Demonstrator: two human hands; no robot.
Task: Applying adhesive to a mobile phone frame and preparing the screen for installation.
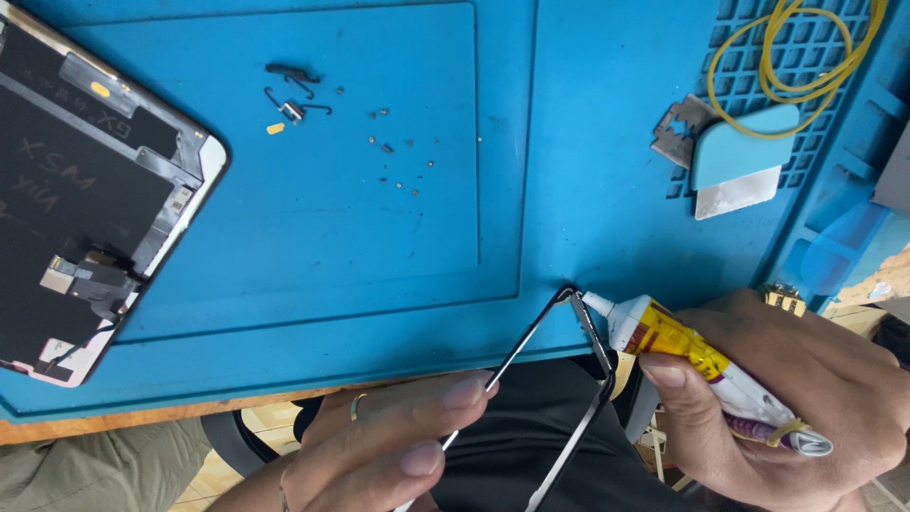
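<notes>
Blue work mat (607, 123) covers the bench, w/ a raised rectangle outline in its middle; wood edge of the bench shows below the mat's front edge, and your lap in dark fabric sits under that.

Taking the mat as landmark: your right hand (806, 389) is just off its front-right edge, fingers and thumb wrapped round a yellow glue tube (697, 356) and squeezing its body. Tube's white nozzle tip touches the top corner of a thin metal frame (569, 351), right where that corner rests on the mat's front edge. Rolled-up tail of the tube pokes out past your palm.

Your left hand (389, 441) is below the mat's front edge, over your lap, fingers held together and steadying the frame's left rail from the side; ring on one finger. Rest of the frame hangs off the mat toward you, lower end cut off by the pic.

At the mat's left edge lies an opened phone screen (85, 209), dark back side up, flex cables showing. Near the mat's top centre: small black brackets (294, 90) and a scatter of tiny screws (398, 156). In the mat's top-right gridded tray area: a light-blue scraper (739, 156) w/ metal blade, a small metal piece beside it, and a loop of yellow wire (806, 57).
</notes>
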